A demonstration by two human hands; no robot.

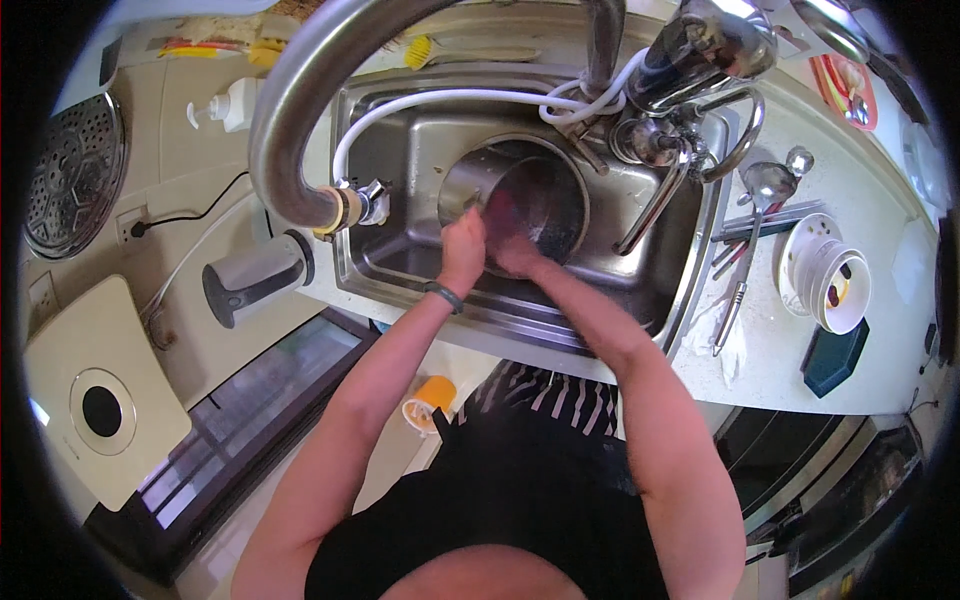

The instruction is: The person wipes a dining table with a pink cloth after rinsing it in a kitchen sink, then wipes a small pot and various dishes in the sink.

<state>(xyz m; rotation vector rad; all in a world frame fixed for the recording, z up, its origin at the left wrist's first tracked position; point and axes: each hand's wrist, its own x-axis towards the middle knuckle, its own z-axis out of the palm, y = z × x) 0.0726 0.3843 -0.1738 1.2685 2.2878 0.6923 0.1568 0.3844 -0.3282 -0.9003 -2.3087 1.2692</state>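
Observation:
A round stainless steel pot (471, 169) lies tilted in the metal sink (660, 292), its opening facing up. My left hand (463, 247) is closed at the pot's near left side, on what looks like its handle. A dark band circles that wrist. Reaching into the pot, my right hand (517, 251) is blurred and bent over a reddish scrubbing cloth or pad (504, 214), pressed near the inner wall. The fingers of that hand are partly hidden by the blur. Wet shine shows on the pot's dark bottom.
A thick curved metal pipe (274, 135) arches over the sink's left. A chrome faucet (656, 202) and white hose (442, 96) hang above. Stacked bowls (847, 292), a ladle (769, 187) and chopsticks (772, 225) lie right. An electric kettle (259, 277) is left.

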